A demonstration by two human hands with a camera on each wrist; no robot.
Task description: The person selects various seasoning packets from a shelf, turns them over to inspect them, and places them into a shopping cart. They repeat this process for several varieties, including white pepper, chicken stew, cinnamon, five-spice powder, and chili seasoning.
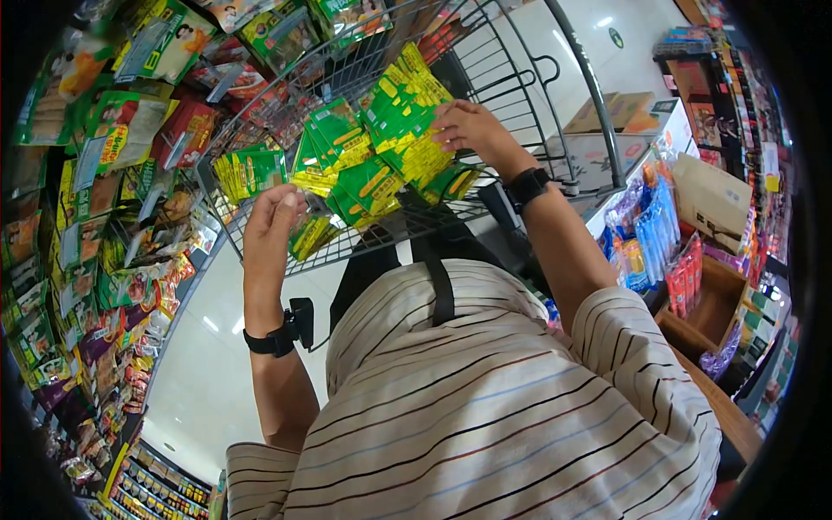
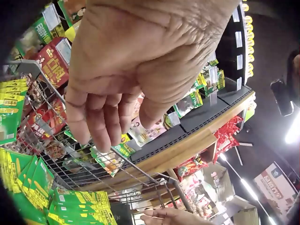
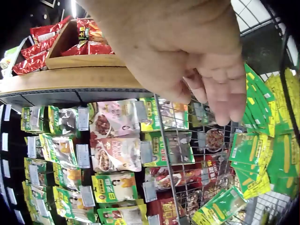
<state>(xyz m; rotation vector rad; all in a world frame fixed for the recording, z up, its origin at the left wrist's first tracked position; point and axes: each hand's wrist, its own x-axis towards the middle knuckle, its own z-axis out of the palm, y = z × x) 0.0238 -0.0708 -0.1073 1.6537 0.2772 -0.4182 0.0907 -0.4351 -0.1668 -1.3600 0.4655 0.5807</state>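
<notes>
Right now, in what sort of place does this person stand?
Probably a supermarket aisle: a wire shopping cart holds green-and-yellow packets, and a shelf rack displays bagged foods.

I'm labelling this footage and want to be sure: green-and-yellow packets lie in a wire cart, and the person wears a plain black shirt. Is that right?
Not quite: the shirt is light with thin stripes, as the head view shows. Green-and-yellow packets do lie in a wire cart.

Lettering is showing on the packets [image 1: 169, 42] at ten o'clock in the head view, but nothing anywhere is reading clearly.
</notes>
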